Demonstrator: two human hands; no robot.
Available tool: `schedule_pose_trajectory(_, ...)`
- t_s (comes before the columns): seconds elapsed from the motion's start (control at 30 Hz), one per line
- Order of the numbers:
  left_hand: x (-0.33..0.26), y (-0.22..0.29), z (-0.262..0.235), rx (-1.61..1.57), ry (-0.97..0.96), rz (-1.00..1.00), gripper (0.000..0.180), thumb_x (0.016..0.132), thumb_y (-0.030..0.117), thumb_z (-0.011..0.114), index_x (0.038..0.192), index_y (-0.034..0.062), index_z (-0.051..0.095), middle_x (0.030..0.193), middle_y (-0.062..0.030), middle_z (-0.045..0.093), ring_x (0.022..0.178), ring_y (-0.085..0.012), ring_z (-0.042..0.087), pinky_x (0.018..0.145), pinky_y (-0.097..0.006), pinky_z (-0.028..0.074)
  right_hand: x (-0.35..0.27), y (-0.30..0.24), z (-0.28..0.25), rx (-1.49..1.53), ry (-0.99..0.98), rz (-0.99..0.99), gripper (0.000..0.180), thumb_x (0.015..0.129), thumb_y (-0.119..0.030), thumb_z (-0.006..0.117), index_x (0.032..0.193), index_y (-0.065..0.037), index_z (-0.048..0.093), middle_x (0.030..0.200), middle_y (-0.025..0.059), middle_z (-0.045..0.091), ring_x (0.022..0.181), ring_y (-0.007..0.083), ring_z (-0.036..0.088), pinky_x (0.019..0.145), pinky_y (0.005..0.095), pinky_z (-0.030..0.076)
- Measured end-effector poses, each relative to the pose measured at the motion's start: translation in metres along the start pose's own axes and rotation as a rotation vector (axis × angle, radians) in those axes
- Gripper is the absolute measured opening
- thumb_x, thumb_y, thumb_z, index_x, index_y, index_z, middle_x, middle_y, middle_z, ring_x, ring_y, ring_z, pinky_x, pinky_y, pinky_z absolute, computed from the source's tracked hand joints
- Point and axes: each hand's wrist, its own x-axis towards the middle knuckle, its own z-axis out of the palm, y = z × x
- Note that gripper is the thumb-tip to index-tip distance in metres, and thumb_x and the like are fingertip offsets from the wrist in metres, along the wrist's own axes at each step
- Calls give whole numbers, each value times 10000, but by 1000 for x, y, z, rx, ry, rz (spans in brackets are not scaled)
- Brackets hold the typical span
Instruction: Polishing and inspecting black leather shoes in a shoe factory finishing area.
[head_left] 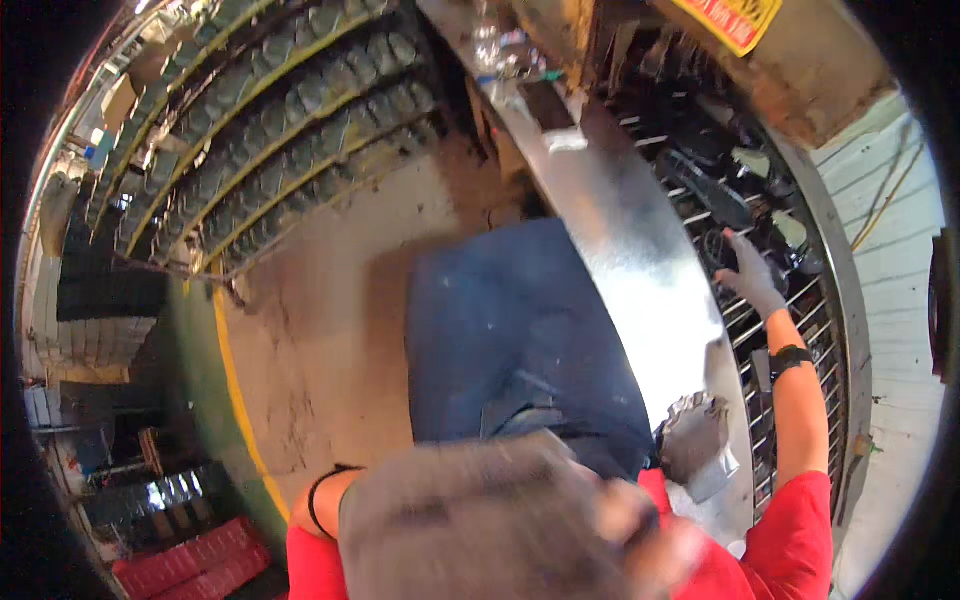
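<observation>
My right hand (pixel 755 280), in a grey glove with bare fingertips, reaches over a rack of metal bars (pixel 815 355). Its fingers are apart, beside dark, shoe-like pieces (pixel 705 190); whether it touches one I cannot tell. Close to the camera, my left hand (pixel 490 525) fills the lower middle, also gloved in grey-brown with bare fingertips. Motion smears it, so its grip and anything in it cannot be made out. Pale pieces (pixel 790 230) lie among the dark ones near my right hand.
A shiny metal ledge (pixel 650 260) runs between my body and the bars. On it lie a crumpled grey bundle (pixel 695 435) and a dark flat item (pixel 545 105). Tiered racks of grey shoe-shaped forms (pixel 290 120) stand at left, beyond a yellow floor line (pixel 235 375).
</observation>
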Motion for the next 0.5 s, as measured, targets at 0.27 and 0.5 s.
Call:
schedule_pose_trajectory(0.27, -89, -163, 114, -869, 107, -1006, 433, 1107, 230, 519, 1435, -51, 552, 1171, -158, 700, 1094, -234, 675, 999, -383, 550, 33, -261, -104, -132, -255, -73, 720, 594, -235, 904, 1262, -89, 679, 1183, 135, 694, 1100, 370, 655, 944, 476, 521)
schedule_pose_trajectory(0.5, -105, -180, 164, -1093, 368, -1215, 414, 1045, 272, 648, 1349, -3, 591, 1159, -86, 714, 922, -217, 715, 833, -346, 608, 1, -199, -79, 615, -136, 104, 864, 915, -367, 794, 1603, -40, 384, 1486, 187, 564, 1267, 277, 641, 1033, 432, 548)
